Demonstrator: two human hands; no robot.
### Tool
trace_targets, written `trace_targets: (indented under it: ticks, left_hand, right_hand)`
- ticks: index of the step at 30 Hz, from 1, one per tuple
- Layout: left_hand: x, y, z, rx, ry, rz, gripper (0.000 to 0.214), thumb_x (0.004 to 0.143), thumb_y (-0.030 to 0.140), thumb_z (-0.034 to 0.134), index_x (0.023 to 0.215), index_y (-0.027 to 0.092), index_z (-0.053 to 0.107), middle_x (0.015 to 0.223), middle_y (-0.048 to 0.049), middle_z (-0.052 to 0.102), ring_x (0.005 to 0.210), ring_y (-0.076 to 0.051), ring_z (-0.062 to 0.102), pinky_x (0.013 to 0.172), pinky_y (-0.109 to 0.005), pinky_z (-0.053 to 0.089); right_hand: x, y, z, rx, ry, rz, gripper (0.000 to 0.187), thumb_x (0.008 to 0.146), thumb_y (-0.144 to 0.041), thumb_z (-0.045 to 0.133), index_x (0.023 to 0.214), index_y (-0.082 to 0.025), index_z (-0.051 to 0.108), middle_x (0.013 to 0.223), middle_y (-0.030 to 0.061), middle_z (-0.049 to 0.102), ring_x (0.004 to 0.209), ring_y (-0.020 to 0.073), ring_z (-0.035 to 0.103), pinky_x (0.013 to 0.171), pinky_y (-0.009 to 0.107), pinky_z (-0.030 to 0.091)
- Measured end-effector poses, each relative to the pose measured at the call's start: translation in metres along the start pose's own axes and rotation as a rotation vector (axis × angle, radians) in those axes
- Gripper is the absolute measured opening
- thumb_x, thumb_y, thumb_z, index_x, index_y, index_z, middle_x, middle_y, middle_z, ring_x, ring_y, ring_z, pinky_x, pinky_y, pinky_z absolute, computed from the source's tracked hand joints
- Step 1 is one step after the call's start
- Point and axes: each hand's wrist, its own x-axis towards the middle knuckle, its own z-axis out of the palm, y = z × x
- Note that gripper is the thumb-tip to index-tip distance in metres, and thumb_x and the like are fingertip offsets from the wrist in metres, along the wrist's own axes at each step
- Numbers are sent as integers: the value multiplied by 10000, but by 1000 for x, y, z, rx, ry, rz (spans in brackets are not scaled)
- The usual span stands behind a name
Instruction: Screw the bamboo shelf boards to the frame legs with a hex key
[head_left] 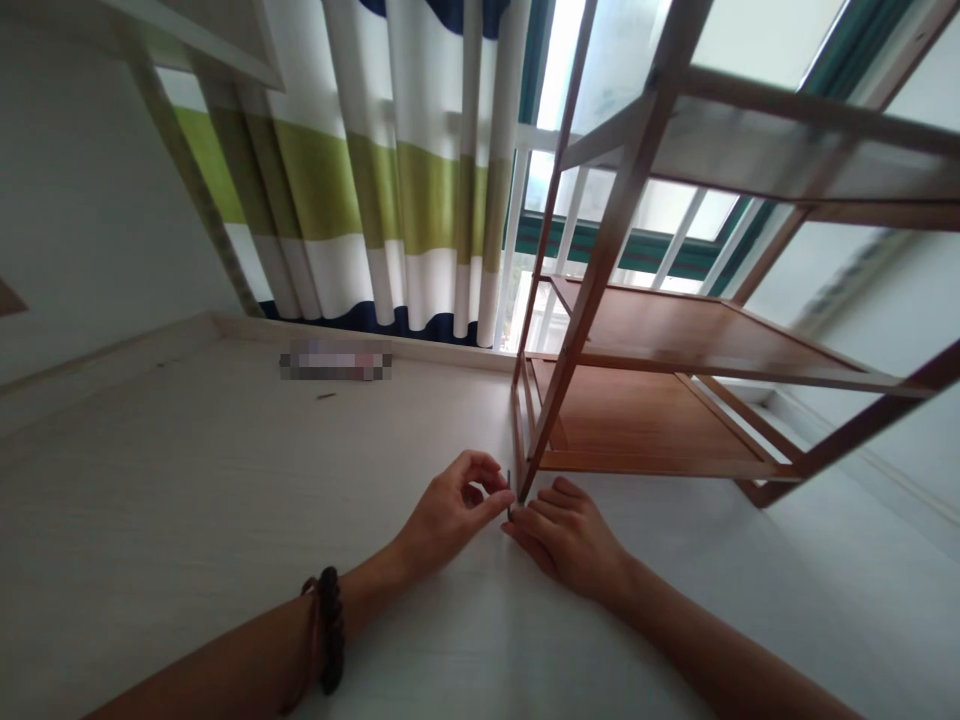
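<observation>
A wooden shelf rack (675, 340) with brown slatted tiers stands on the pale floor (225, 470) at the right. My left hand (450, 510), with a dark bead bracelet on the wrist, pinches a small dark tool (509, 493) at the foot of the rack's front leg (534, 470). My right hand (566, 535) lies beside that foot, fingers curled toward the same small tool and touching the floor. What the tool is exactly stays too small to tell.
A striped curtain (375, 200) in white, green and navy hangs at the back in front of a window with bars (570, 230). A white wall (82, 220) runs along the left. A blurred object (335, 360) lies on the floor by the curtain.
</observation>
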Motion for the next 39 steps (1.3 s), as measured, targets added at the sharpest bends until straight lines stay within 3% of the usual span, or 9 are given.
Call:
trace_targets:
  ticks: [4, 9, 13, 16, 21, 24, 27, 31, 39]
  left_hand:
    - [5, -1, 0, -48, -52, -69, 319, 692, 363, 631, 920, 145, 582, 788, -38, 653, 747, -161, 609, 723, -296, 476]
    - [7, 1, -2, -39, -12, -52, 268, 731, 378, 586, 872, 157, 641, 837, -40, 657, 751, -157, 598, 720, -288, 478]
    - [6, 2, -1, -54, 54, -17, 260, 764, 358, 556, 924, 167, 631, 886, -42, 641, 723, -132, 577, 689, -268, 484]
    - [4, 3, -1, -95, 78, 42, 244, 795, 341, 521, 951, 174, 608, 816, -24, 599, 667, -106, 562, 595, -225, 484]
    - [7, -1, 1, -96, 38, 75, 236, 819, 325, 497, 998, 194, 578, 676, 24, 511, 413, -31, 405, 349, -163, 325]
    - [13, -2, 3, -90, 61, 133, 184, 793, 301, 545, 930, 183, 580, 648, 35, 518, 399, -27, 394, 364, -166, 349]
    - [19, -1, 3, -51, 99, 247, 113, 764, 269, 587, 807, 164, 595, 711, 4, 563, 541, -68, 504, 498, -192, 441]
    - [23, 2, -2, 30, 128, 363, 65, 764, 224, 590, 783, 165, 611, 763, -26, 580, 705, -113, 548, 627, -222, 457]
    - [22, 2, -6, 111, 134, 350, 75, 766, 236, 585, 772, 169, 618, 773, -32, 596, 708, -122, 552, 646, -231, 456]
  right_hand:
    - [-2, 1, 1, 37, -25, 47, 224, 873, -286, 453, 725, -162, 566, 580, -2, 579, 589, 105, 503, 658, 267, 298]
    - [-4, 3, -2, 218, -88, 242, 209, 864, -337, 456, 862, -176, 589, 686, 19, 619, 653, 120, 530, 693, 263, 338]
    - [-2, 5, -6, 332, -97, 379, 296, 875, -343, 409, 701, -151, 553, 620, 16, 551, 616, 112, 495, 632, 246, 343]
    - [-1, 10, -4, 474, -44, 579, 350, 875, -377, 387, 637, -147, 502, 572, -8, 479, 543, 92, 434, 536, 228, 304]
    - [-3, 24, 0, 1059, 53, 726, 318, 810, -439, 489, 706, -140, 511, 594, -9, 471, 520, 79, 432, 480, 212, 321]
    - [-2, 27, 1, 1481, 57, 831, 369, 806, -500, 460, 805, -139, 536, 697, 27, 535, 519, 89, 497, 409, 201, 342]
    - [0, 27, 3, 1746, 58, 909, 398, 798, -535, 446, 839, -150, 537, 694, 21, 539, 503, 103, 534, 354, 191, 354]
    - [1, 26, 6, 1799, 68, 898, 353, 807, -495, 468, 815, -152, 549, 630, -3, 531, 467, 96, 531, 349, 186, 380]
    - [-3, 24, 6, 1724, 97, 877, 441, 820, -535, 406, 774, -128, 569, 632, 14, 524, 446, 85, 509, 366, 203, 403]
